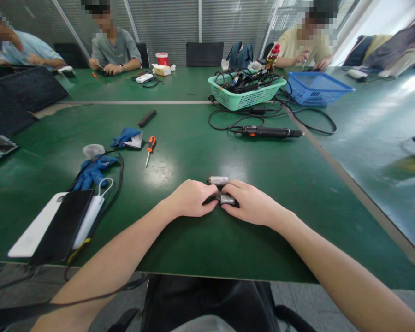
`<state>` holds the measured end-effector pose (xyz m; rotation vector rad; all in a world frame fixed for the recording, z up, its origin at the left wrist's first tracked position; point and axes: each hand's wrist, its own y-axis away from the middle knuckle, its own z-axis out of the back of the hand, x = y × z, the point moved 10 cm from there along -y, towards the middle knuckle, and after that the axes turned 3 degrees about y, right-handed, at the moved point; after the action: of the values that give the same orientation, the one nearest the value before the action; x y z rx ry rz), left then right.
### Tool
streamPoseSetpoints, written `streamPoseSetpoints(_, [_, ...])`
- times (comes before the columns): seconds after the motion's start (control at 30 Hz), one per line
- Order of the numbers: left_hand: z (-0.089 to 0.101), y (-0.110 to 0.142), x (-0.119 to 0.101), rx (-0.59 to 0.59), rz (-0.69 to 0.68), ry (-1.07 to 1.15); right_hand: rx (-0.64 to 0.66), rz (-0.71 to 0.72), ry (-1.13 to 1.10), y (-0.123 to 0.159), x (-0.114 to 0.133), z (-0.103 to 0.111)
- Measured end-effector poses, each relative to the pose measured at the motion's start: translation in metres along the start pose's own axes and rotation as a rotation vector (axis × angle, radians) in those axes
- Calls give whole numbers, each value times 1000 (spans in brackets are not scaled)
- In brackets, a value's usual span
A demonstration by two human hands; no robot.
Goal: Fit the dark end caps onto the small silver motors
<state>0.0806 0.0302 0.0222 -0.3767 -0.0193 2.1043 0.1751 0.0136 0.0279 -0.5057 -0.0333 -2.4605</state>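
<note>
My left hand [195,198] is closed, thumb and fingers pinching a black piece [210,199] whose full shape is hidden. Against it, my right hand [251,201] grips a short silver metal cylinder [227,199] with dark ends. The two pieces meet between my hands, just above the green table; I cannot tell whether they are joined. Just beyond my fingertips lies a second silver cylinder [218,180], on its side, with a darker left end. My right index finger is close to it, and touching or not is unclear.
Left of my hands lie an orange-handled screwdriver [151,146], blue gloves [96,171], a black phone [64,226] and a white power bank [89,221]. Farther off are a black electric screwdriver [271,132], a green basket [244,99] of cables and a blue basket [320,90]. Several people sit around.
</note>
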Motion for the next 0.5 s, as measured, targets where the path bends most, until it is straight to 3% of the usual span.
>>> streamPoseSetpoints(0.5, [-4, -1, -1, 35, -21, 1, 8, 8, 12, 0, 2, -2])
